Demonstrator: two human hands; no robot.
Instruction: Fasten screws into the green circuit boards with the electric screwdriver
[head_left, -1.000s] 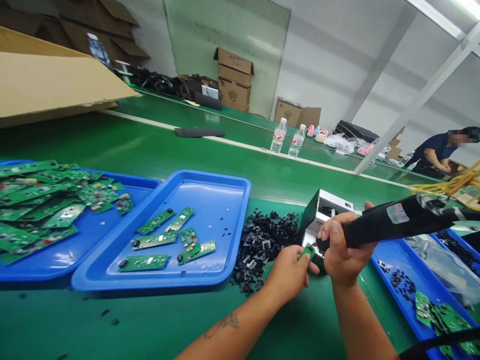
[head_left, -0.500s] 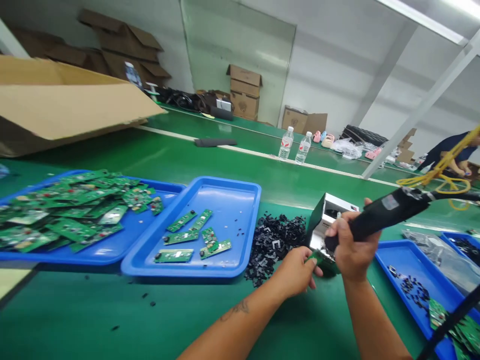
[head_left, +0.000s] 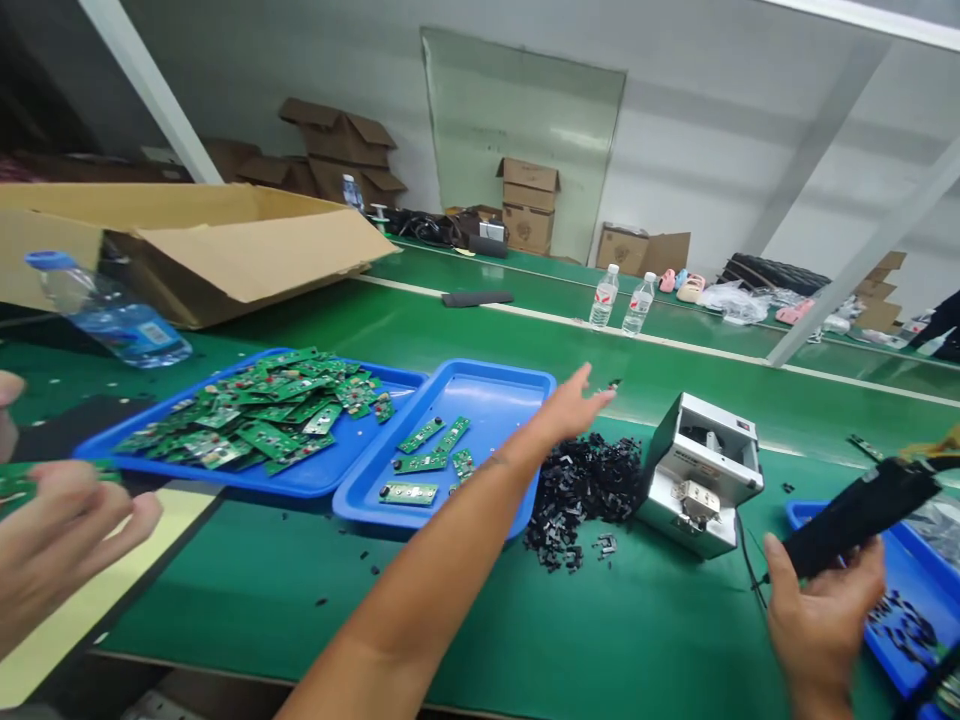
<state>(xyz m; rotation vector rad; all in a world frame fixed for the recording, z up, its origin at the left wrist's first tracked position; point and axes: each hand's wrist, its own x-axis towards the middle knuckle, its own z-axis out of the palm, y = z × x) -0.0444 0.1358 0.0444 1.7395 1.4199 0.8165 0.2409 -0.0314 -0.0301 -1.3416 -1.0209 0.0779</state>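
My left hand (head_left: 576,405) reaches out above the far side of a pile of small black plastic parts (head_left: 589,490). Its fingers look apart, and a small dark item (head_left: 615,384) shows just past the fingertips; whether it touches them I cannot tell. In my right hand (head_left: 821,610) rests a black electric screwdriver (head_left: 855,515), tilted, with the fingers wrapped under its body. Between the two hands stands a white and black screw feeder (head_left: 701,475). Several green circuit boards (head_left: 409,494) lie in the blue tray (head_left: 442,528) below my left forearm.
At the left edge another person's hand (head_left: 67,540) holds a green circuit board (head_left: 19,482). Beside it is a blue tray (head_left: 300,488) heaped with boards. A large water bottle (head_left: 124,315), an open carton (head_left: 262,255) and a right-hand blue tray (head_left: 919,570) stand around.
My left hand has left the front of the screw feeder and moved up and left. My right hand has drawn the screwdriver back to the right. The view has turned left.
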